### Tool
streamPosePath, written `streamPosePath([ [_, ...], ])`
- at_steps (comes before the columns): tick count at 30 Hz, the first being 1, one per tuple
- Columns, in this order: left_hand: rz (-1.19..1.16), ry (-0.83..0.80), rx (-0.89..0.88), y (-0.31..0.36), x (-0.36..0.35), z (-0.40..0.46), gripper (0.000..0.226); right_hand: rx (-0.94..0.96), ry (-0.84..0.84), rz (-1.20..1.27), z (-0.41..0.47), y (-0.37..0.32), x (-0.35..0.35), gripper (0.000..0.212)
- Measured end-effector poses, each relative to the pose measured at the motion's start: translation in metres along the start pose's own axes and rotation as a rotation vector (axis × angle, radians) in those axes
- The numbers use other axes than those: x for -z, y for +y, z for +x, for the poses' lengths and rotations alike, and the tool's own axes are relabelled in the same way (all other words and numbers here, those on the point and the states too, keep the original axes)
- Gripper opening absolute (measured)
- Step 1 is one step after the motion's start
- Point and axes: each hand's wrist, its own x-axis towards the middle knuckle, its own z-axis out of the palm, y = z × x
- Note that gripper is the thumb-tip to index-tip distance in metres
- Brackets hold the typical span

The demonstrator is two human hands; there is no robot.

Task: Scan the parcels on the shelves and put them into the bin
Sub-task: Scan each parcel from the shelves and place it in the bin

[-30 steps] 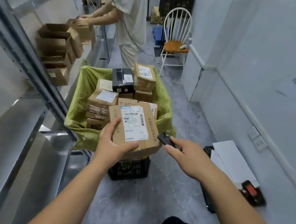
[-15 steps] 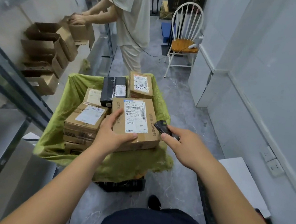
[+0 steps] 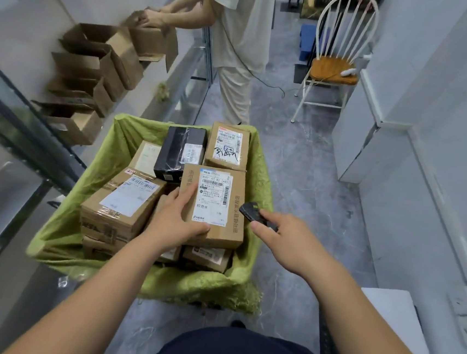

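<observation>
A brown cardboard parcel (image 3: 224,204) with a white shipping label lies flat on top of other parcels in the bin (image 3: 109,147), which is lined with green cloth. My left hand (image 3: 177,220) grips the parcel's near left corner, thumb on the label. Just right of the parcel, my right hand (image 3: 286,236) holds a small black scanner (image 3: 254,211) over the bin's right rim. The bin holds several more brown parcels (image 3: 121,203) and a black one (image 3: 179,154).
Open empty cartons (image 3: 94,69) stand on the metal shelf (image 3: 11,127) at left. Another person (image 3: 240,34) handles a carton at the shelf beyond the bin. A white chair (image 3: 334,66) stands at the back right. A white board (image 3: 401,321) lies on the floor at right.
My left hand has lowered the parcel from above the bin onto the stack inside it. My right hand with the scanner stayed beside it. I have stepped closer to the bin.
</observation>
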Motion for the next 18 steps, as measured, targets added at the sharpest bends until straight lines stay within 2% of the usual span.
streamPosePath([
  [13,-0.027,0.005,0.002,-0.002,-0.003,-0.007,0.107,0.044,-0.076,-0.027,0.024,0.007,-0.001,0.068],
  [18,0.039,0.086,-0.017,-0.008,-0.006,-0.013,0.095,0.049,-0.094,-0.030,0.025,0.007,-0.002,0.070],
])
